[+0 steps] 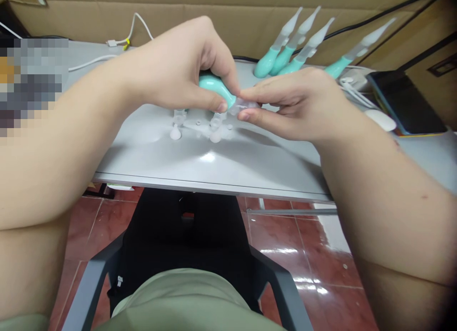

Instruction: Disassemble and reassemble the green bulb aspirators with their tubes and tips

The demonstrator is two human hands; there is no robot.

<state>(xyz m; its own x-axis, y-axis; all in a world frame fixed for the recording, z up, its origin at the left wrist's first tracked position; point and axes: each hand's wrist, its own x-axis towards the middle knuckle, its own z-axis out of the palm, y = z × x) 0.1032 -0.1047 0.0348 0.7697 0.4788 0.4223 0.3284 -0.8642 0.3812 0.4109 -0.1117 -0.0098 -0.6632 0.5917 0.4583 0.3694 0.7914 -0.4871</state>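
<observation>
My left hand (185, 69) is closed around a teal rubber bulb (216, 89) held above the table. At the bulb's mouth sits a clear plastic tube piece (241, 105), pinched between the thumb and fingers of my right hand (289, 105). The two parts touch, but my fingers partly hide the joint. On the table below stand a clear tube with a white cone-shaped tip (175, 132) and, beside it, another white tip (215, 135) under a clear piece. Small pale rings (230, 127) lie near them.
Several teal bulb syringes (266, 64) with clear necks and long white nozzles stand at the back right. A dark phone (407, 102), a white mouse (378, 120) and cables are at the right. A white cable (134, 26) runs at the back left. Cardboard (200, 19) walls the rear.
</observation>
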